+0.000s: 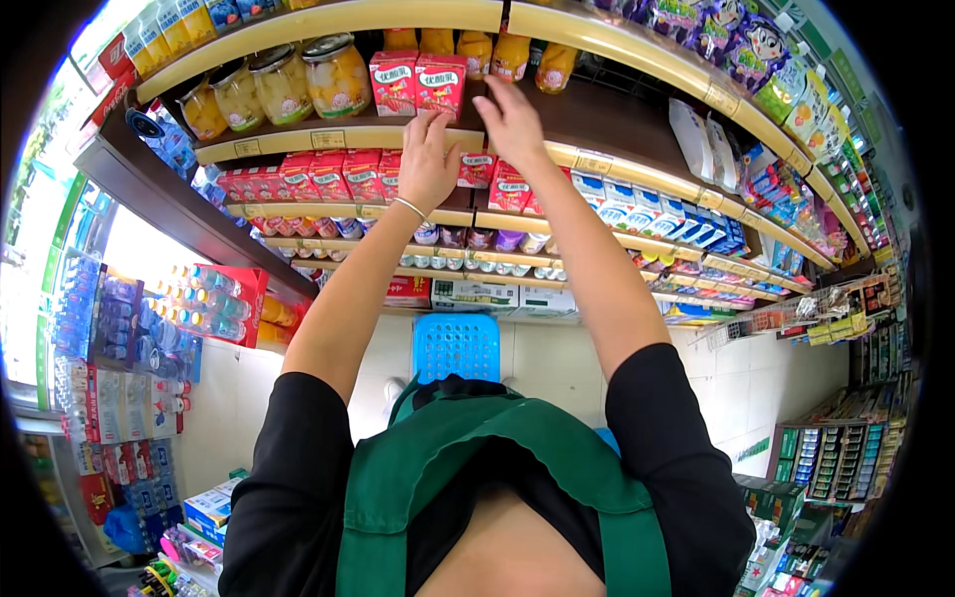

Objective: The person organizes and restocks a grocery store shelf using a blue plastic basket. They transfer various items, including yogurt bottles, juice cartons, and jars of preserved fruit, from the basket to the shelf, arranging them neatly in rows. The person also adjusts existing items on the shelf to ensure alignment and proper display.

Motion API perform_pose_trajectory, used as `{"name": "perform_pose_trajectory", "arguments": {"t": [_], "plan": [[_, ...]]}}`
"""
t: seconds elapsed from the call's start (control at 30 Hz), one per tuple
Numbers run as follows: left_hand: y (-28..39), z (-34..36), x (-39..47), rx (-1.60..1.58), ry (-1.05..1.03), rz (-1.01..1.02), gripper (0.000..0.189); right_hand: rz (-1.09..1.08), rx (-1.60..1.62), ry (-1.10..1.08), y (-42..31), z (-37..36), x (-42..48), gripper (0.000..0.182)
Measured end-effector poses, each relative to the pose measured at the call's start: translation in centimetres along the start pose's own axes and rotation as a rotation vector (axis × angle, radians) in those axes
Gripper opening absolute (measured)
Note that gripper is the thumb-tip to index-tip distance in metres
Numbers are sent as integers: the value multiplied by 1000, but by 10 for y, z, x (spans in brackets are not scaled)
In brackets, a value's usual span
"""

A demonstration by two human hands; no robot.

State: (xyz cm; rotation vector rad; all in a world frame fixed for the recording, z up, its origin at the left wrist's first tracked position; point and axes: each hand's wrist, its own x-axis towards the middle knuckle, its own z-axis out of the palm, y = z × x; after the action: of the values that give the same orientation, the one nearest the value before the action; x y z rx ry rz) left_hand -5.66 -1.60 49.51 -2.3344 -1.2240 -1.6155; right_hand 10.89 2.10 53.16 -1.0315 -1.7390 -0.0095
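Observation:
Two red drink cartons (393,83) stand side by side on the upper brown shelf. At the lower front of the right-hand carton (439,83) are the fingertips of my left hand (431,160), which wears a bracelet; whether they press on it is hard to tell. My right hand (515,123) is raised just right of that carton, thumb and fingers spread and nothing in them. Glass jars of fruit (336,78) line the shelf to the left, and jars of orange fruit (556,67) stand behind. More red cartons (328,177) fill the shelf below, partly hidden by my hands.
Yellow shelf edges (589,160) curve across in front of me. Blue-and-white milk cartons (634,205) stand lower right. A blue plastic stool (456,347) is on the tiled floor below. Bottled drinks (216,302) are at left; a wire rack (791,310) juts out at right.

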Motion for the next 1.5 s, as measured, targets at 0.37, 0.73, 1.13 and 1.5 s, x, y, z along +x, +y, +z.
{"name": "perform_pose_trajectory", "arguments": {"t": [0.37, 0.73, 1.13, 1.5], "plan": [[23, 65, -64, -269, -222, -214, 38, -92, -285, -174, 28, -74, -138, 28], [12, 79, -63, -320, -371, -377, 56, -61, -471, -215, 31, -50, -149, 40], [34, 42, -56, -385, -345, -312, 47, -66, -457, -224, 11, -72, -130, 60], [65, -14, 70, -433, -162, -85, 47, -47, -166, -25, -23, -100, -14, 56]]}}
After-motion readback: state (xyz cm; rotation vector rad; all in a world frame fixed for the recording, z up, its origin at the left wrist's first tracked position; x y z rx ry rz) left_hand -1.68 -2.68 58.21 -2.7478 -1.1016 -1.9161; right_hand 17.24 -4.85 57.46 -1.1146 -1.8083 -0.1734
